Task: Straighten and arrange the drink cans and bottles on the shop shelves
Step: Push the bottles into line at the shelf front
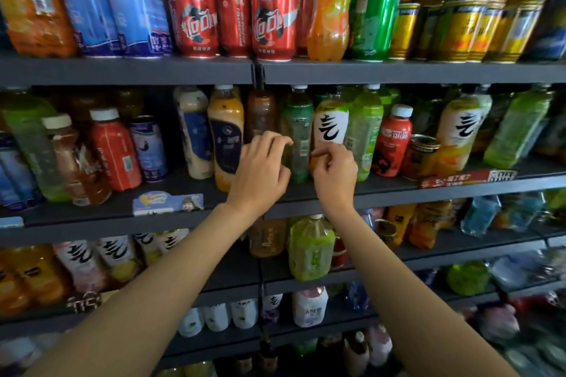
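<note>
Dark shop shelves [398, 193] packed with drinks — at the middle shelf's front edge, the left hand [260, 171] curls round a green bottle [298, 131], the right hand [335, 173] pinches an orange bottle [330, 122].

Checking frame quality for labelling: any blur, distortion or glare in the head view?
Head view: strong wide-angle bowing, the upper shelf edge curving and the edge bottles leaning; corners are smeared, bottom right worst; the red cans and both hands, left hand and right hand, stay fairly sharp; glare streaks the gold cans.
</note>
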